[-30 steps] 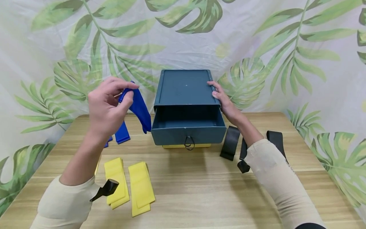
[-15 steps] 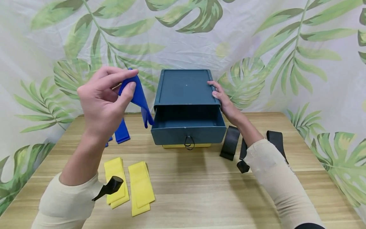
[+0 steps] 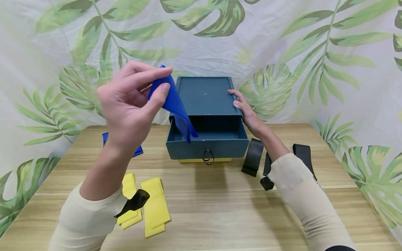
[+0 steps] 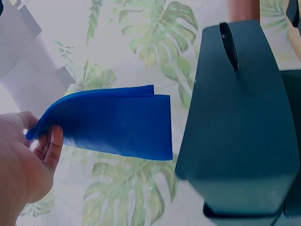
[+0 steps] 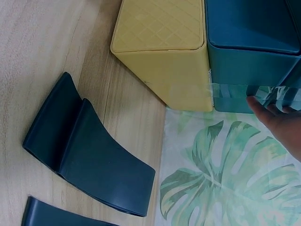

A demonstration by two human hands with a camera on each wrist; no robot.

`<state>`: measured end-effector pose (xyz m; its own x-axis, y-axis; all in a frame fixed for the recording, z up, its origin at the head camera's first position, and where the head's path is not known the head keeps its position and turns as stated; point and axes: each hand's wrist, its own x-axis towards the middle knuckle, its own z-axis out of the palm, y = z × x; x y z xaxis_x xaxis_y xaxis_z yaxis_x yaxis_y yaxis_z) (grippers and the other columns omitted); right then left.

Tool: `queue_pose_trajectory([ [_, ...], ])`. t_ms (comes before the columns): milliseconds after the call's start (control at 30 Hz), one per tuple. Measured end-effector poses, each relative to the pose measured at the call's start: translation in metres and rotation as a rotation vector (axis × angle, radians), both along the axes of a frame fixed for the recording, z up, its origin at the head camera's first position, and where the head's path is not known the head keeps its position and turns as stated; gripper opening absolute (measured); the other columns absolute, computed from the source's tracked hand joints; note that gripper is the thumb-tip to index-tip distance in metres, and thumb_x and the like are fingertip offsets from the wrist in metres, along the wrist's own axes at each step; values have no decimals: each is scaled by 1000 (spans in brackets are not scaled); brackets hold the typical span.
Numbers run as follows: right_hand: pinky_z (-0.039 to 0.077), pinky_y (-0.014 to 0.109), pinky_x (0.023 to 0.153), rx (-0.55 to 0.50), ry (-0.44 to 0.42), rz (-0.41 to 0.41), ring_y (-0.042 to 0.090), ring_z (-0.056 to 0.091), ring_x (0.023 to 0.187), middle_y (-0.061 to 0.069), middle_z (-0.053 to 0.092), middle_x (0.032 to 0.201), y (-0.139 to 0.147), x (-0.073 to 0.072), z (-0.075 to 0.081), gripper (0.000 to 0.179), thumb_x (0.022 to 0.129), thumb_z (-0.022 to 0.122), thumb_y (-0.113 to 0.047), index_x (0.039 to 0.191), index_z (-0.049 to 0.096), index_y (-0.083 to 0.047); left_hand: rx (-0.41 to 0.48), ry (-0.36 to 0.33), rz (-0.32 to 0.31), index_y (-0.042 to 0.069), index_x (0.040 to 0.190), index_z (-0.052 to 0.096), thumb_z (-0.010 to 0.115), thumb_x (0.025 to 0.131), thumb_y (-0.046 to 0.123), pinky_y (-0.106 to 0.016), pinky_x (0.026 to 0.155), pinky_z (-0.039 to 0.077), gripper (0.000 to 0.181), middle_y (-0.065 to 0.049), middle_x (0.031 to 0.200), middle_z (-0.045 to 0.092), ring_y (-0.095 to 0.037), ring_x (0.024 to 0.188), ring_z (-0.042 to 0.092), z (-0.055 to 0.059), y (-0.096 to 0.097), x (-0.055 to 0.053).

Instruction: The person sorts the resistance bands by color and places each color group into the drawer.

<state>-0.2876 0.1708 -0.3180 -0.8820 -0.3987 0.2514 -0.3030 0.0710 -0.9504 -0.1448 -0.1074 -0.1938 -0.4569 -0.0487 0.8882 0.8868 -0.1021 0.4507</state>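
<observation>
My left hand [image 3: 128, 97] pinches a blue flat elastic band [image 3: 176, 106] between thumb and fingers. The band is folded over and hangs down, its loose end just above the opened dark blue drawer [image 3: 207, 149]. In the left wrist view the folded band [image 4: 117, 123] stands out from the hand [image 4: 28, 165], apart from the drawer front [image 4: 237, 108]. My right hand [image 3: 248, 111] rests on the right side of the drawer box [image 3: 204, 94], fingers on its top edge. In the right wrist view its fingertips [image 5: 257, 107] touch the box's side wall.
Below the blue drawer sits a yellow one [image 5: 162, 77]. Yellow bands [image 3: 155, 205] lie folded at front left, another blue band [image 3: 138, 151] behind them. Black bands [image 3: 252, 157] lie right of the box. A leaf-patterned cloth [image 3: 201, 42] hangs behind the table [image 3: 213, 216].
My left hand has risen and moved right with the blue band, whose lower end has come from left of the drawer to over its opening. The right hand has stayed in place.
</observation>
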Motion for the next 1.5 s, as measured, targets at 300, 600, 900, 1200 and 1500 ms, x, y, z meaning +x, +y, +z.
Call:
queue_pose_trajectory([
  [300, 18, 61, 120, 3, -12, -5, 38, 18, 150, 9, 1, 170, 0, -1, -2, 67, 100, 34, -35, 163, 21, -15, -108, -32, -62, -18, 110, 71, 67, 88, -16, -20, 76, 55, 23, -7, 99, 65, -21, 86, 59, -4, 29, -12],
  [600, 25, 55, 116, 2, -3, -11, 35, 26, 142, 11, 10, 166, 0, -2, -1, 65, 100, 33, -36, 161, 24, -16, -178, -57, -88, -17, 115, 70, 64, 94, -9, -19, 68, 52, 23, -19, 100, 64, -18, 79, 57, -3, 48, -23],
  [900, 34, 46, 110, 12, 20, -8, 31, 37, 135, 12, 24, 161, 0, 0, 0, 62, 102, 31, -35, 160, 26, -14, -199, -96, -122, -17, 117, 70, 60, 95, -10, -22, 64, 46, 25, -18, 101, 61, -18, 80, 56, 3, 64, -29],
  [1200, 25, 50, 118, 5, 41, 10, 28, 26, 145, 10, 18, 165, 1, -1, 0, 61, 104, 28, -31, 162, 22, -13, -308, -194, -111, -13, 119, 71, 63, 96, -7, -19, 61, 45, 25, -18, 102, 60, -16, 69, 52, -6, 73, -39],
  [1500, 26, 41, 114, -8, 56, 36, 23, 27, 142, 9, 19, 163, 2, 1, 0, 59, 111, 21, -37, 166, 13, -16, -486, -289, -88, -8, 120, 73, 67, 96, -3, -24, 72, 57, 25, -16, 103, 66, -18, 78, 61, -23, 78, -46],
])
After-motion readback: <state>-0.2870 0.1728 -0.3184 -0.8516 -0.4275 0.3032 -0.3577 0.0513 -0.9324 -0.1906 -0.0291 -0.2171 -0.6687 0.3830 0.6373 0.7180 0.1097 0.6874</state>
